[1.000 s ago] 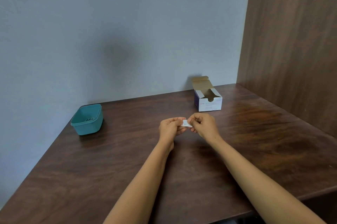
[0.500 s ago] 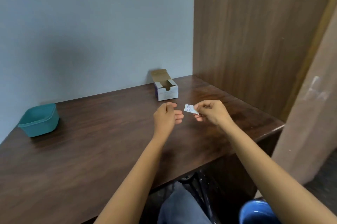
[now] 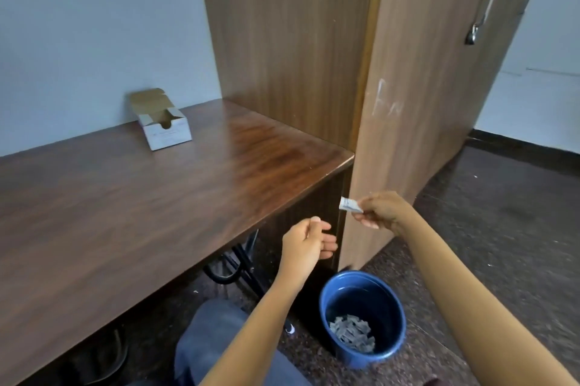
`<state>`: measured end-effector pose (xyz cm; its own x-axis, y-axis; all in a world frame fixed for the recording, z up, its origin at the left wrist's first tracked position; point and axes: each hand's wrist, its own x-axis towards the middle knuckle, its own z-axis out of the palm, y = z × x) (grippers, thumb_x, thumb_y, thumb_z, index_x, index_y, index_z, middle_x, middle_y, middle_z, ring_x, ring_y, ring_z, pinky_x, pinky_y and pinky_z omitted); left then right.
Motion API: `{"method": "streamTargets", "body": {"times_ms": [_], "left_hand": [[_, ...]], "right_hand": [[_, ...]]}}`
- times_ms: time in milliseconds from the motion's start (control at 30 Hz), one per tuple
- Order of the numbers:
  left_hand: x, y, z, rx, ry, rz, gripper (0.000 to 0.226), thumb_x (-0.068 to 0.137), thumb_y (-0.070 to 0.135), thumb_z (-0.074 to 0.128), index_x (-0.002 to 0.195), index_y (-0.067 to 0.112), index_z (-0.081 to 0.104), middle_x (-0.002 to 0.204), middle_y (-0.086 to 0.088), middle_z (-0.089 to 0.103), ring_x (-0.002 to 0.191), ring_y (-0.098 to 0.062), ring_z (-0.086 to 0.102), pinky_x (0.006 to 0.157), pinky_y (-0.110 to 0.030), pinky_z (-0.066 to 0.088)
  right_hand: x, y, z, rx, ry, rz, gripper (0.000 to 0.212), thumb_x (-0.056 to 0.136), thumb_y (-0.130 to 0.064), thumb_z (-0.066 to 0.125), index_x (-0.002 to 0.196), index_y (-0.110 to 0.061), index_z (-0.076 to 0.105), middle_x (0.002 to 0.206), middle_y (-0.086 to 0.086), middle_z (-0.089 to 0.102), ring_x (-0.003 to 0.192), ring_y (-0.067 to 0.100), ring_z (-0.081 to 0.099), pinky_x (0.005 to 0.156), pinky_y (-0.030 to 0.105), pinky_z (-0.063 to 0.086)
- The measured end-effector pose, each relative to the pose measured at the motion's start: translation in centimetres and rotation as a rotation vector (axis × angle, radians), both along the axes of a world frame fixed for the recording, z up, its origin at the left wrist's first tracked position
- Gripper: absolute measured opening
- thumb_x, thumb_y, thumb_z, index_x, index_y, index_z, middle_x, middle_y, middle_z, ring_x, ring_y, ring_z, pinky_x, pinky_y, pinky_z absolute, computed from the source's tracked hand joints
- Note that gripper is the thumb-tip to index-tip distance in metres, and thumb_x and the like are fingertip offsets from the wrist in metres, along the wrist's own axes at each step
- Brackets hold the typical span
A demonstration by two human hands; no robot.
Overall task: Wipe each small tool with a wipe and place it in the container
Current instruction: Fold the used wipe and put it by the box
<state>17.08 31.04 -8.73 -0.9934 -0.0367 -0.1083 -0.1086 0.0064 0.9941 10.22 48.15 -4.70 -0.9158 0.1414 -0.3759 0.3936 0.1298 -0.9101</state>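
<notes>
Pinching the white wipe packet [image 3: 349, 205] by its right end, our right hand [image 3: 385, 212] is holding it past the table [image 3: 157, 197] corner, long axis pointing left; the blue bin [image 3: 392, 351] is sitting below, toward us. Our left hand [image 3: 306, 243] is hanging slack and empty.

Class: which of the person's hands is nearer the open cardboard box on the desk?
Left. The left hand hangs open beyond the desk edge, right of the cardboard box; the right hand, pinching a white sachet, is farther right.
</notes>
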Motion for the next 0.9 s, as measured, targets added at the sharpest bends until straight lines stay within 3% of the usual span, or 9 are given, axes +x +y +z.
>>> {"method": "streamTargets", "body": {"times_ms": [100,200,367,433,467,533,600,667,900], "left_hand": [[0.1,1.4,-2.8,-0.054,-0.128,-0.064,0.033,0.103,0.028,0.041,0.100,0.007,0.066,0.083,-0.008,0.073,0.071,-0.014,0.069,0.063,-0.021,0.056],[-0.2,2.7,-5.2,-0.084,-0.223,-0.086,0.030,0.102,0.021,0.041,0.101,0.002,0.065,0.081,-0.010,0.070,0.063,-0.011,0.064,0.059,-0.020,0.053],[-1.0,3.7,-7.5,-0.125,-0.308,-0.095,0.028,0.102,0.019,0.041,0.100,0.003,0.065,0.074,-0.005,0.069,0.052,-0.003,0.063,0.055,-0.018,0.051],[-1.3,3.8,-7.7,-0.146,-0.309,-0.096,0.028,0.102,0.019,0.041,0.099,0.005,0.065,0.074,-0.004,0.069,0.053,-0.003,0.064,0.055,-0.017,0.051],[-1.4,3.7,-7.6,-0.161,-0.308,-0.094,0.028,0.102,0.019,0.040,0.098,0.005,0.065,0.075,-0.004,0.070,0.055,-0.004,0.064,0.056,-0.017,0.051],[-1.7,3.5,-7.3,-0.183,-0.302,-0.089,0.030,0.103,0.019,0.039,0.096,0.007,0.065,0.076,-0.004,0.070,0.059,-0.007,0.065,0.057,-0.018,0.052],[-2.0,3.1,-6.9,-0.194,-0.291,-0.085,0.031,0.103,0.022,0.038,0.097,0.007,0.065,0.081,-0.006,0.072,0.065,-0.010,0.066,0.058,-0.019,0.052],[-2.1,2.7,-6.1,-0.195,-0.274,-0.076,0.032,0.103,0.023,0.038,0.098,0.008,0.065,0.086,-0.008,0.072,0.069,-0.011,0.067,0.058,-0.018,0.052],[-1.9,1.6,-1.7,-0.194,-0.122,-0.070,0.031,0.103,0.023,0.038,0.105,0.011,0.066,0.090,-0.003,0.073,0.081,-0.010,0.070,0.068,-0.018,0.054]], "right_hand": [[-0.5,2.9,-5.1,0.201,-0.193,-0.022,0.010,0.091,-0.004,0.056,0.093,0.004,0.062,0.082,0.017,0.068,0.072,0.021,0.068,0.068,0.030,0.058],[-0.8,4.4,-9.7,0.333,-0.288,-0.029,0.012,0.087,0.000,0.054,0.087,0.005,0.065,0.068,0.015,0.068,0.056,0.019,0.067,0.054,0.029,0.052],[-1.2,5.0,-15.8,0.509,-0.331,0.001,0.018,0.076,-0.003,0.052,0.084,-0.003,0.068,0.057,0.007,0.066,0.067,0.021,0.069,0.060,0.023,0.056],[-1.2,4.7,-15.8,0.518,-0.364,0.065,0.021,0.083,-0.007,0.053,0.093,-0.006,0.071,0.083,0.006,0.073,0.089,0.021,0.068,0.060,0.019,0.047],[-1.0,4.5,-15.6,0.560,-0.344,0.093,0.022,0.086,-0.007,0.053,0.100,-0.007,0.070,0.098,0.009,0.071,0.101,0.023,0.065,0.065,0.022,0.047],[-0.6,3.7,-14.3,0.474,-0.270,0.018,0.018,0.088,-0.006,0.051,0.097,-0.006,0.067,0.099,0.012,0.066,0.101,0.026,0.065,0.074,0.027,0.051],[-0.9,3.3,-14.0,0.532,-0.230,-0.033,0.020,0.088,-0.008,0.051,0.094,0.001,0.067,0.077,0.008,0.066,0.072,0.018,0.065,0.061,0.023,0.049],[-1.2,2.6,-13.3,0.459,-0.176,-0.109,0.021,0.088,-0.010,0.054,0.094,0.001,0.070,0.071,0.007,0.066,0.063,0.015,0.061,0.050,0.020,0.044],[-1.2,-0.8,-8.6,0.282,0.209,-0.428,0.020,0.095,-0.020,0.055,0.102,-0.006,0.068,0.087,0.004,0.064,0.078,0.015,0.060,0.073,0.026,0.048]]}}
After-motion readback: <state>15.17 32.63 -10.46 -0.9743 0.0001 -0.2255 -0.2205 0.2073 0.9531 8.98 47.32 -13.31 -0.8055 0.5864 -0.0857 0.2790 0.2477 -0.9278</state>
